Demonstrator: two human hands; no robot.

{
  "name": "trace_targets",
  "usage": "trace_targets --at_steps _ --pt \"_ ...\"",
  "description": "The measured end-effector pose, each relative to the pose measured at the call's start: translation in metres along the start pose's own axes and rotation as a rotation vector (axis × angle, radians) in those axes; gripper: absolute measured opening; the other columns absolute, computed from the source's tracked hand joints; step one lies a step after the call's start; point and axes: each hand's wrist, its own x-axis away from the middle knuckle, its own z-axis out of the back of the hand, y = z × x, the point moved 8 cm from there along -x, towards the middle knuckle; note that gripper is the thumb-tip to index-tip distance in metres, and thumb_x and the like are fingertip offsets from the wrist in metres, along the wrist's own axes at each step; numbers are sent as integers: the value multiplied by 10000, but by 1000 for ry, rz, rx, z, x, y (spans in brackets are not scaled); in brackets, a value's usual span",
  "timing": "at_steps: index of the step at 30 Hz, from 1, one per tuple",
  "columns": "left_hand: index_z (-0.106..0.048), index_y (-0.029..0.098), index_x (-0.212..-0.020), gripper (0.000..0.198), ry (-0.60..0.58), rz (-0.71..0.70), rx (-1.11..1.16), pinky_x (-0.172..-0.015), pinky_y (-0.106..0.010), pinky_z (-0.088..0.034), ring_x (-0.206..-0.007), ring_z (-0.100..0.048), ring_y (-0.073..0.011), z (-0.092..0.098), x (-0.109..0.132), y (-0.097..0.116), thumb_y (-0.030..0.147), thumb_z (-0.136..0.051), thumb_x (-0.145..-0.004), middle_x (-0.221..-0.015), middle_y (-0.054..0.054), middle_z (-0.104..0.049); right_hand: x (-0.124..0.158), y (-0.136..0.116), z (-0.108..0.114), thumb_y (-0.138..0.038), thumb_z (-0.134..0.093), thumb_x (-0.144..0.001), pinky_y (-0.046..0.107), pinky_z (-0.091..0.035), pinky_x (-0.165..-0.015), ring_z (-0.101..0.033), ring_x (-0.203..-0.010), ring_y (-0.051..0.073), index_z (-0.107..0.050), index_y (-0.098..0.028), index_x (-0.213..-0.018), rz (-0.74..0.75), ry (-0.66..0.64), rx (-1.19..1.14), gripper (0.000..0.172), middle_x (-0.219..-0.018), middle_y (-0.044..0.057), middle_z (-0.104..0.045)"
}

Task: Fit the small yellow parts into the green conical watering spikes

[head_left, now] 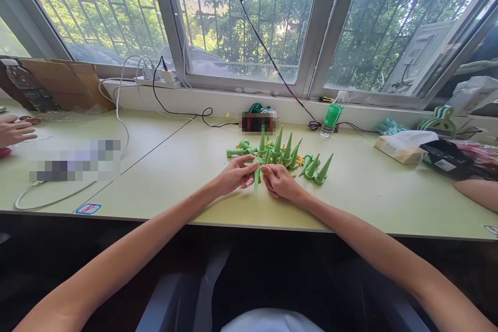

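Observation:
My left hand grips a green plastic watering spike between thumb and fingers, its point turned down toward me. Right beside it, my right hand is closed in a pinch at the spike's upper end; what its fingertips hold is hidden. Just beyond my hands, several more green spikes stand upright on the table. Small yellow pieces are scattered among them. Green cylindrical parts lie to the left of the group, and another spike leans at its right end.
Behind the spikes sits a blurred dark box. A green-labelled bottle stands by the sill, with a tissue box further right. Cables cross the table on the left. Another person's hand shows at far left, an arm at far right.

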Motion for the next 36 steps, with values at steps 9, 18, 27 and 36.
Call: trace_targets --at_steps 9,18,27,36 --pt "-531 166 -1002 366 -35 -162 -246 -351 -179 -372 -363 -523 -104 -1 -1 8 449 -701 -844 -452 63 -527 1 13 -5 -655 -534 -888 189 -228 -248 -310 -250 62 -396 -222 -620 -146 -5 -250 528 -376 -105 -333" --pt "-515 170 -960 354 -42 -140 -288 -384 -190 -389 -396 -540 -99 -6 0 9 485 -651 -873 -517 40 -567 0 16 -4 -690 -516 -881 182 -213 -243 -342 -244 67 -399 -213 -588 -179 -6 -292 571 -365 -92 -342" --pt "-511 186 -1060 414 -26 12 -169 -345 -161 -307 -376 -448 -57 -2 -2 0 488 -689 -839 -625 16 -623 -1 5 5 -708 -441 -901 214 -245 -300 -322 -264 70 -516 -188 -612 -87 88 30 600 -383 -81 -339" --pt "-589 156 -1010 343 58 127 -44 -370 -138 -280 -466 -529 -74 6 -1 -4 375 -750 -800 -630 -3 -602 -3 -11 15 -650 -321 -971 246 -246 -503 -288 -494 89 -334 -193 -527 156 216 448 637 -506 -35 -310"
